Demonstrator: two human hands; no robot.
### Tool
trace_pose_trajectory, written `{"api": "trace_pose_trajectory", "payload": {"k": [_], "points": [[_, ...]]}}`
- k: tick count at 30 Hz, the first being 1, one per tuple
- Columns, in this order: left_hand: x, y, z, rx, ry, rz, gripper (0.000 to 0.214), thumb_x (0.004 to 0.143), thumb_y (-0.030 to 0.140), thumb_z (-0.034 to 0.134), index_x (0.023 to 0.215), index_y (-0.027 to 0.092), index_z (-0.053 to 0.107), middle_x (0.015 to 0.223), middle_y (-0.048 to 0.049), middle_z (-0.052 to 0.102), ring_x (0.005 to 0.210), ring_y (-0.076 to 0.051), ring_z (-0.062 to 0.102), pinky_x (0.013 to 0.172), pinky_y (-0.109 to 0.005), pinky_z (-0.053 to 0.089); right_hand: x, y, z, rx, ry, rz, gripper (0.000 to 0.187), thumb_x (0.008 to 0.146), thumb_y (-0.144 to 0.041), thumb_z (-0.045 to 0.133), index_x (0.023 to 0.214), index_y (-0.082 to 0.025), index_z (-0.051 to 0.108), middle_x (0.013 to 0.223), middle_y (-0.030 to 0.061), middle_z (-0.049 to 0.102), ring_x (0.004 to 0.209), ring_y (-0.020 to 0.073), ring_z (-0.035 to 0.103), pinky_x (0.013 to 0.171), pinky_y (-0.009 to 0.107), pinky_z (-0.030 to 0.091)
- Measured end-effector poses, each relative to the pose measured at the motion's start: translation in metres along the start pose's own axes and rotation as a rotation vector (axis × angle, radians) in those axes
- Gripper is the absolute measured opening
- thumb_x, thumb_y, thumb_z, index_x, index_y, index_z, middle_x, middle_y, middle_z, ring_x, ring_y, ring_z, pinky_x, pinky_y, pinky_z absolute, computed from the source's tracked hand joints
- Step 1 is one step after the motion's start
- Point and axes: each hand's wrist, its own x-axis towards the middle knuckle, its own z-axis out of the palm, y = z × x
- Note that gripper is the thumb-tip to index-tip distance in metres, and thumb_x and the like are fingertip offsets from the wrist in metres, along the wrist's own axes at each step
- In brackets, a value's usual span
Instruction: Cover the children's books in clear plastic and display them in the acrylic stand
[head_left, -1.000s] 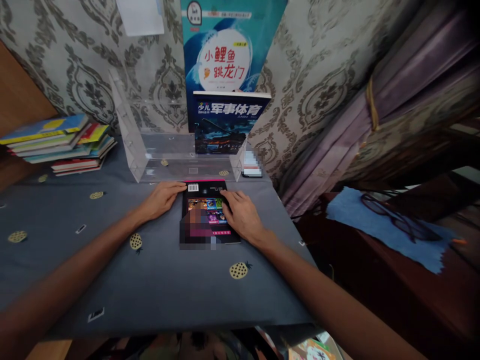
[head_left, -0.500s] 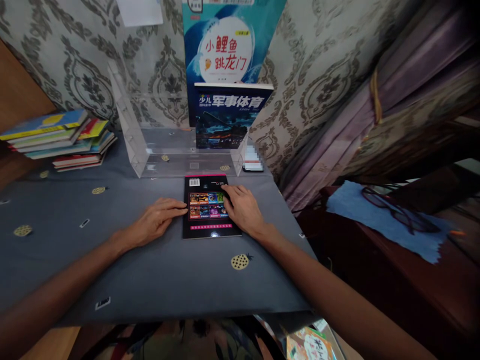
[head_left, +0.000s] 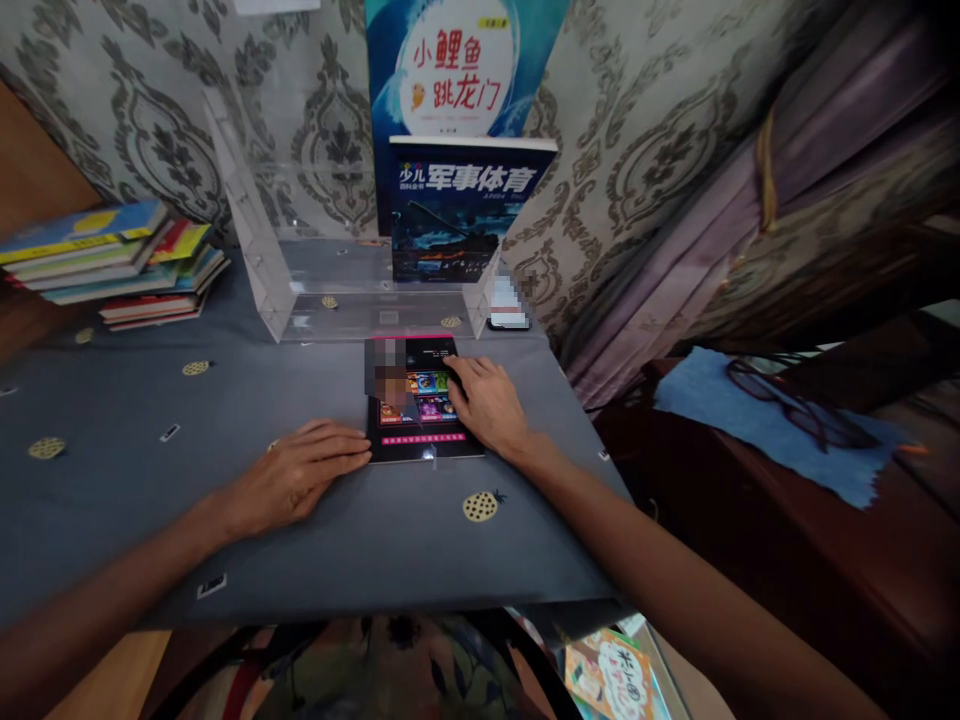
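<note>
A dark book (head_left: 405,448) lies on the cloth with its printed back cover up, showing small coloured pictures and a pink strip. A blurred patch hides its upper left part. My left hand (head_left: 300,470) rests on the cloth, its outstretched fingertips at the book's lower left edge. Over the right edge lies my right hand (head_left: 491,410), fingers spread on the cover, gripping nothing. Beyond the book stands a clear plastic rack (head_left: 259,245). A dark blue book (head_left: 465,215) is upright at its right end, with a taller teal book (head_left: 457,70) behind it.
A stack of books (head_left: 97,255) sits at the table's far left. A phone (head_left: 510,305) lies beside the rack. To the right, glasses (head_left: 810,410) lie on a blue cloth (head_left: 697,395). Below the front edge another book (head_left: 611,675) shows. Patterned wall and curtain (head_left: 667,260) bound the back.
My left hand has slid down along the book's left edge, toward me. My right hand stays on the right side of the book. The whole view has shifted slightly.
</note>
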Motion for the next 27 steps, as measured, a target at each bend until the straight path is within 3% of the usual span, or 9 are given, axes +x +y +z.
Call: {"api": "trace_pose_trajectory", "payload": {"k": [12, 27], "points": [[0.036, 0.010, 0.004, 0.053, -0.135, 0.112, 0.044, 0.096, 0.005, 0.040, 0.134, 0.019, 0.057, 0.125, -0.0090, 0.071, 0.120, -0.021, 0.063, 0.101, -0.044, 0.052, 0.000, 0.001, 0.000, -0.018, -0.014, -0.018, 0.035, 0.096, -0.017, 0.044, 0.126, -0.013, 0.062, 0.121, 0.0145, 0.070, 0.110, 0.0305, 0.059, 0.092, 0.044, 0.046], [0.109, 0.031, 0.047, 0.130, -0.286, 0.181, 0.041, 0.088, 0.006, 0.050, 0.127, 0.013, 0.060, 0.126, -0.0101, 0.069, 0.119, -0.024, 0.060, 0.103, -0.040, 0.045, 0.004, 0.015, 0.005, 0.263, 0.054, 0.050, 0.037, 0.098, -0.017, 0.041, 0.127, -0.014, 0.063, 0.119, 0.0107, 0.072, 0.105, 0.0249, 0.063, 0.098, 0.041, 0.049]]}}
